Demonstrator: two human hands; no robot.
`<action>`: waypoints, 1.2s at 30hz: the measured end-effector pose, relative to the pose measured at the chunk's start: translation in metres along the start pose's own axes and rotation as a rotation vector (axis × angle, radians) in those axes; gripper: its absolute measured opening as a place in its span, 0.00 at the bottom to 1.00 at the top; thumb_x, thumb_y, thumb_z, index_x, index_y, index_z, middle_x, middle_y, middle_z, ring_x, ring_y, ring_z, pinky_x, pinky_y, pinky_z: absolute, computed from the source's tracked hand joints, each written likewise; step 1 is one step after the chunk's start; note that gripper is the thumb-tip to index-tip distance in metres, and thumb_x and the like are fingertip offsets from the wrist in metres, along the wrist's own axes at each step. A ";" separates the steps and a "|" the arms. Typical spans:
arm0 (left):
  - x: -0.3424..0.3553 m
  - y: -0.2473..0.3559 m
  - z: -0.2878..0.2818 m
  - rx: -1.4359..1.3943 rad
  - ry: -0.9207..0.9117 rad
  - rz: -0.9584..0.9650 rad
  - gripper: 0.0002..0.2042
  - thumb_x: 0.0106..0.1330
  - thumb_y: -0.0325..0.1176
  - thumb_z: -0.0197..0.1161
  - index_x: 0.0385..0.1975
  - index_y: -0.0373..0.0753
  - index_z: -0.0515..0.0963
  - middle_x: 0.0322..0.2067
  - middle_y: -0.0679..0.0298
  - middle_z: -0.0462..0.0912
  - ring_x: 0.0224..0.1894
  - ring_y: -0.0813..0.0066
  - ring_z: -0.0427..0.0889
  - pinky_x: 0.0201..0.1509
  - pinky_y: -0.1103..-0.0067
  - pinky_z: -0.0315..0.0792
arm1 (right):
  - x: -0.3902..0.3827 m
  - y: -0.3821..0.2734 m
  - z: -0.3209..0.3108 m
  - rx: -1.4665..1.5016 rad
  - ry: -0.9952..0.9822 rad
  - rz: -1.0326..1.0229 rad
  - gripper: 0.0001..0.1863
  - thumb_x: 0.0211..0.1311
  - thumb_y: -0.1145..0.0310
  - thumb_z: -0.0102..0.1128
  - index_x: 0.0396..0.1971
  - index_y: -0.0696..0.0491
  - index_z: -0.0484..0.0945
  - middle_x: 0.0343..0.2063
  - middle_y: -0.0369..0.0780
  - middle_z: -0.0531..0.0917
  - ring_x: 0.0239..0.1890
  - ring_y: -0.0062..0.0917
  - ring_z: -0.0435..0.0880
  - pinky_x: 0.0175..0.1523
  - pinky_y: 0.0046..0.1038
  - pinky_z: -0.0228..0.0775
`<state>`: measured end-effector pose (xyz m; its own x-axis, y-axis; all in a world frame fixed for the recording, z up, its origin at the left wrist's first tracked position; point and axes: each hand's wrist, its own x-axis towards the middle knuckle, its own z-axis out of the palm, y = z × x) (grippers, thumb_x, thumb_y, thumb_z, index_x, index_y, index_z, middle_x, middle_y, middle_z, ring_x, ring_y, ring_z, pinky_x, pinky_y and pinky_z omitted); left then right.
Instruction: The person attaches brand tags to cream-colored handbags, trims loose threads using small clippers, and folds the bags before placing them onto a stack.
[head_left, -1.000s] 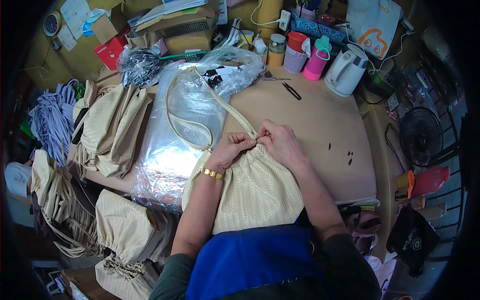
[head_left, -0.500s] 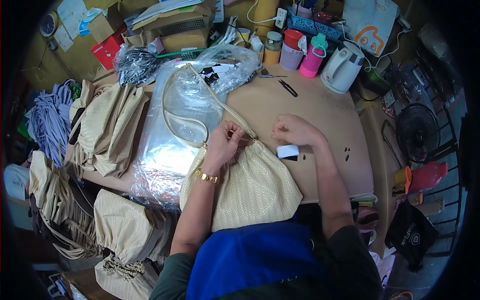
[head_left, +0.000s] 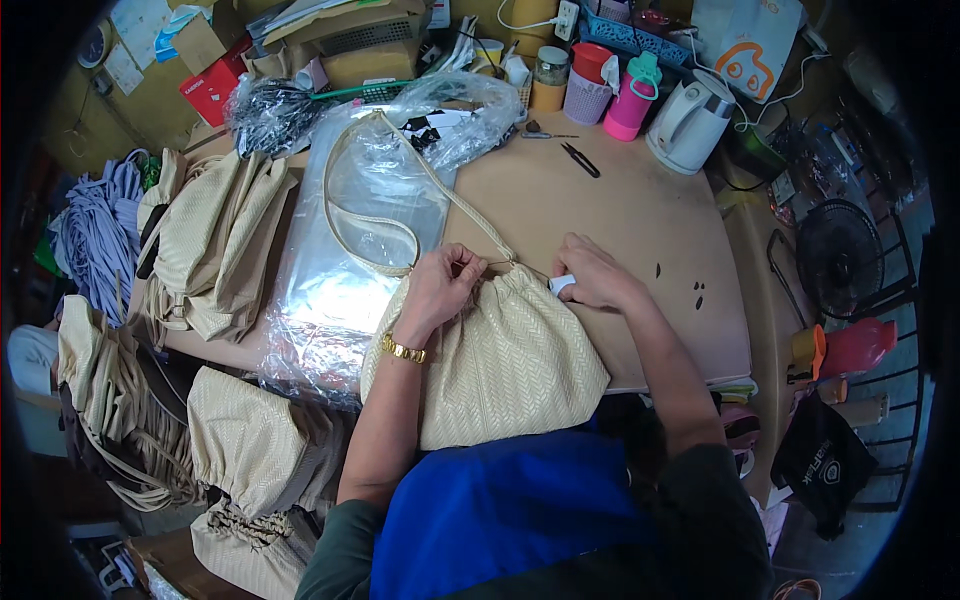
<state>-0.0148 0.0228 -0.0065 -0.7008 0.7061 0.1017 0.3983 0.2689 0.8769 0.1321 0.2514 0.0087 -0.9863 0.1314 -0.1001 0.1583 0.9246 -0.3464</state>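
Observation:
A cream woven handbag [head_left: 505,365] with a gathered top leans against me at the table's front edge. Its long cream strap [head_left: 452,195] loops away over the clear plastic. My left hand [head_left: 440,285] is closed at the bag's gathered mouth, fingertips pinching what looks like a thin dark cord [head_left: 494,263] that runs toward the right strap end. Just right of the bag, my right hand [head_left: 600,277] has its fingers curled around a small white card-like piece [head_left: 562,285]. The fingers partly hide that piece.
Several small dark pieces [head_left: 699,295] lie right of my right hand. Black thread snips [head_left: 580,160] rest farther back, near a white kettle [head_left: 690,122] and a pink bottle [head_left: 632,100]. Clear plastic sheeting [head_left: 320,290] and stacked cream bags [head_left: 220,250] are at left.
My right hand has come down onto the white piece, which lay on the table, and grips it beside the bag. My left hand stays at the bag's mouth.

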 end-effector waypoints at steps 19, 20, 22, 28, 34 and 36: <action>0.005 -0.016 0.003 -0.394 0.005 -0.053 0.10 0.66 0.32 0.66 0.31 0.31 0.77 0.26 0.66 0.83 0.28 0.83 0.78 0.33 0.81 0.74 | 0.019 -0.086 -0.003 0.869 0.166 0.067 0.11 0.60 0.80 0.62 0.43 0.59 0.81 0.25 0.33 0.81 0.26 0.12 0.78 0.31 0.16 0.70; 0.005 -0.018 0.003 -0.379 0.016 -0.032 0.10 0.66 0.32 0.66 0.30 0.31 0.77 0.26 0.66 0.82 0.27 0.83 0.78 0.32 0.81 0.73 | 0.026 -0.088 0.005 0.978 0.130 0.100 0.10 0.61 0.81 0.60 0.43 0.60 0.81 0.25 0.33 0.81 0.26 0.12 0.78 0.31 0.15 0.71; 0.004 -0.019 0.000 -0.342 0.010 -0.030 0.11 0.66 0.33 0.67 0.28 0.31 0.77 0.25 0.66 0.82 0.26 0.84 0.77 0.31 0.80 0.72 | 0.033 -0.085 0.017 1.054 0.160 0.084 0.11 0.60 0.79 0.62 0.44 0.62 0.81 0.25 0.36 0.84 0.26 0.13 0.80 0.30 0.17 0.70; -0.014 0.015 -0.009 -0.078 0.055 -0.128 0.10 0.65 0.33 0.68 0.29 0.31 0.81 0.27 0.66 0.79 0.29 0.84 0.75 0.33 0.82 0.70 | 0.042 -0.067 0.047 1.202 0.216 0.066 0.08 0.63 0.80 0.59 0.41 0.61 0.82 0.26 0.35 0.83 0.26 0.13 0.79 0.33 0.17 0.72; -0.052 0.008 0.008 0.207 0.013 0.272 0.11 0.53 0.31 0.72 0.37 0.40 0.86 0.33 0.59 0.80 0.34 0.63 0.82 0.40 0.69 0.75 | 0.038 -0.067 0.050 1.156 0.237 0.054 0.05 0.65 0.80 0.56 0.38 0.62 0.80 0.27 0.34 0.82 0.27 0.14 0.78 0.34 0.18 0.73; -0.057 0.010 0.014 0.224 0.072 0.335 0.10 0.53 0.30 0.71 0.36 0.41 0.86 0.34 0.62 0.80 0.33 0.66 0.82 0.38 0.71 0.76 | 0.033 -0.074 0.041 1.036 0.230 0.047 0.06 0.65 0.79 0.56 0.39 0.63 0.79 0.27 0.35 0.82 0.27 0.14 0.79 0.34 0.19 0.72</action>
<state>0.0373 -0.0050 -0.0098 -0.5468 0.7335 0.4038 0.7249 0.1734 0.6667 0.0903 0.1726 -0.0075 -0.9462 0.3236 0.0071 0.0524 0.1748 -0.9832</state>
